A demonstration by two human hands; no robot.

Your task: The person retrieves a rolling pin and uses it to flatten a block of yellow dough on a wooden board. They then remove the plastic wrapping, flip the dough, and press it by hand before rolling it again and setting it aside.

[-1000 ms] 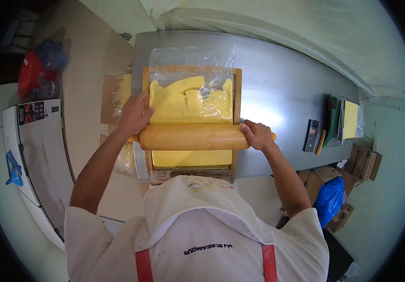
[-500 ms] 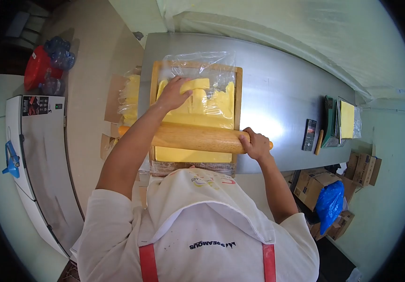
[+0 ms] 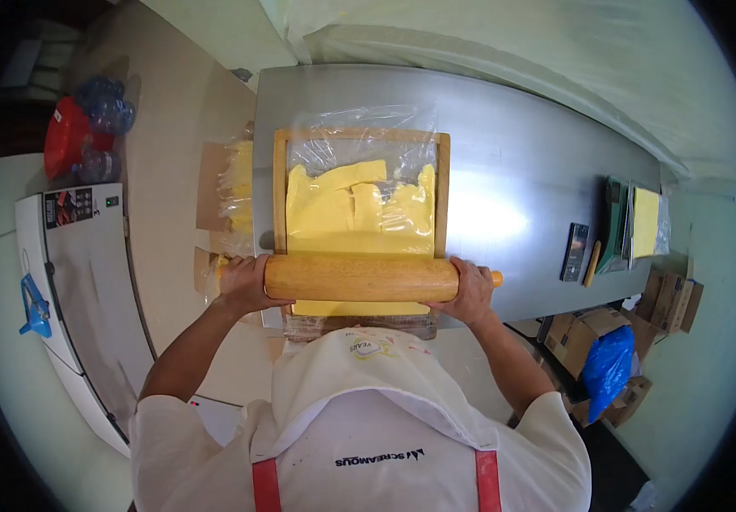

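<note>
A wooden rolling pin [image 3: 359,278] lies across the near part of a wooden frame [image 3: 442,188]. My left hand [image 3: 247,283] is wrapped round its left end, and my right hand [image 3: 468,290] grips the right end, where an orange handle tip sticks out. Inside the frame is a yellow, butter-like sheet [image 3: 325,224], smooth near the pin and ragged along its far edge, with a split near the middle. Clear plastic film [image 3: 359,124] spreads under the sheet and past the frame's far side.
The frame rests on a metal table [image 3: 522,171]. At the table's right are a phone [image 3: 575,253], a small wooden-handled tool [image 3: 592,264] and a stack of yellow sheets [image 3: 645,224]. Cardboard boxes [image 3: 573,337] and a blue bag [image 3: 609,363] sit below. A white freezer [image 3: 86,299] stands left.
My left hand has left the yellow piece at the sheet's far edge and come back to the rolling pin's left end. The pin now lies level. My right hand stays on its end.
</note>
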